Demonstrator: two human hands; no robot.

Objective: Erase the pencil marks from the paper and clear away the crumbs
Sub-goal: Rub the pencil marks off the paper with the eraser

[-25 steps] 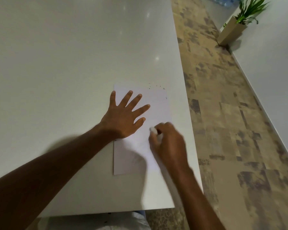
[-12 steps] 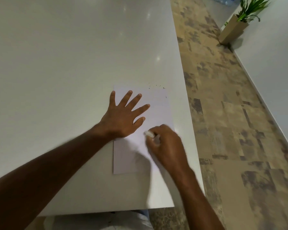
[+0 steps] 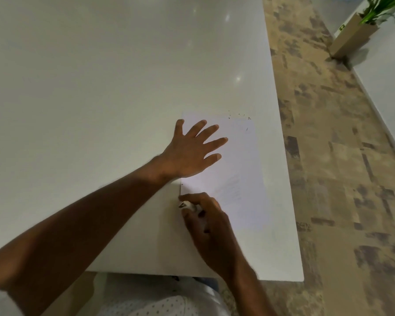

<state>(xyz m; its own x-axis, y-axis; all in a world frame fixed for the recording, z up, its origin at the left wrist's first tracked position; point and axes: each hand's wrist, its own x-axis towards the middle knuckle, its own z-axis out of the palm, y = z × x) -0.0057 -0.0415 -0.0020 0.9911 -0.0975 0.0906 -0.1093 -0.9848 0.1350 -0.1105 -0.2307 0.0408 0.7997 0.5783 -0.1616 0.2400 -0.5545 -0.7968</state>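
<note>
A white sheet of paper [image 3: 240,169] lies near the right edge of the white table [image 3: 100,87]. Faint pencil marks [image 3: 232,190] show on its lower middle. My left hand [image 3: 192,151] rests flat on the sheet's upper left part, fingers spread. My right hand [image 3: 205,217] grips a small white eraser [image 3: 184,205] at the sheet's lower left edge. Dark crumbs [image 3: 240,115] lie along the paper's far edge, with a speck [image 3: 247,128] on the sheet near its upper right corner.
The table's right edge runs close beside the paper, with patterned flooring [image 3: 328,156] beyond. A potted plant in a tan box [image 3: 354,35] stands by the white wall at the far right. The table's near edge is just below my right wrist.
My right hand with the eraser has slid left and toward me across the paper, from the sheet's right-middle to its lower left edge. My left hand has stayed in place.
</note>
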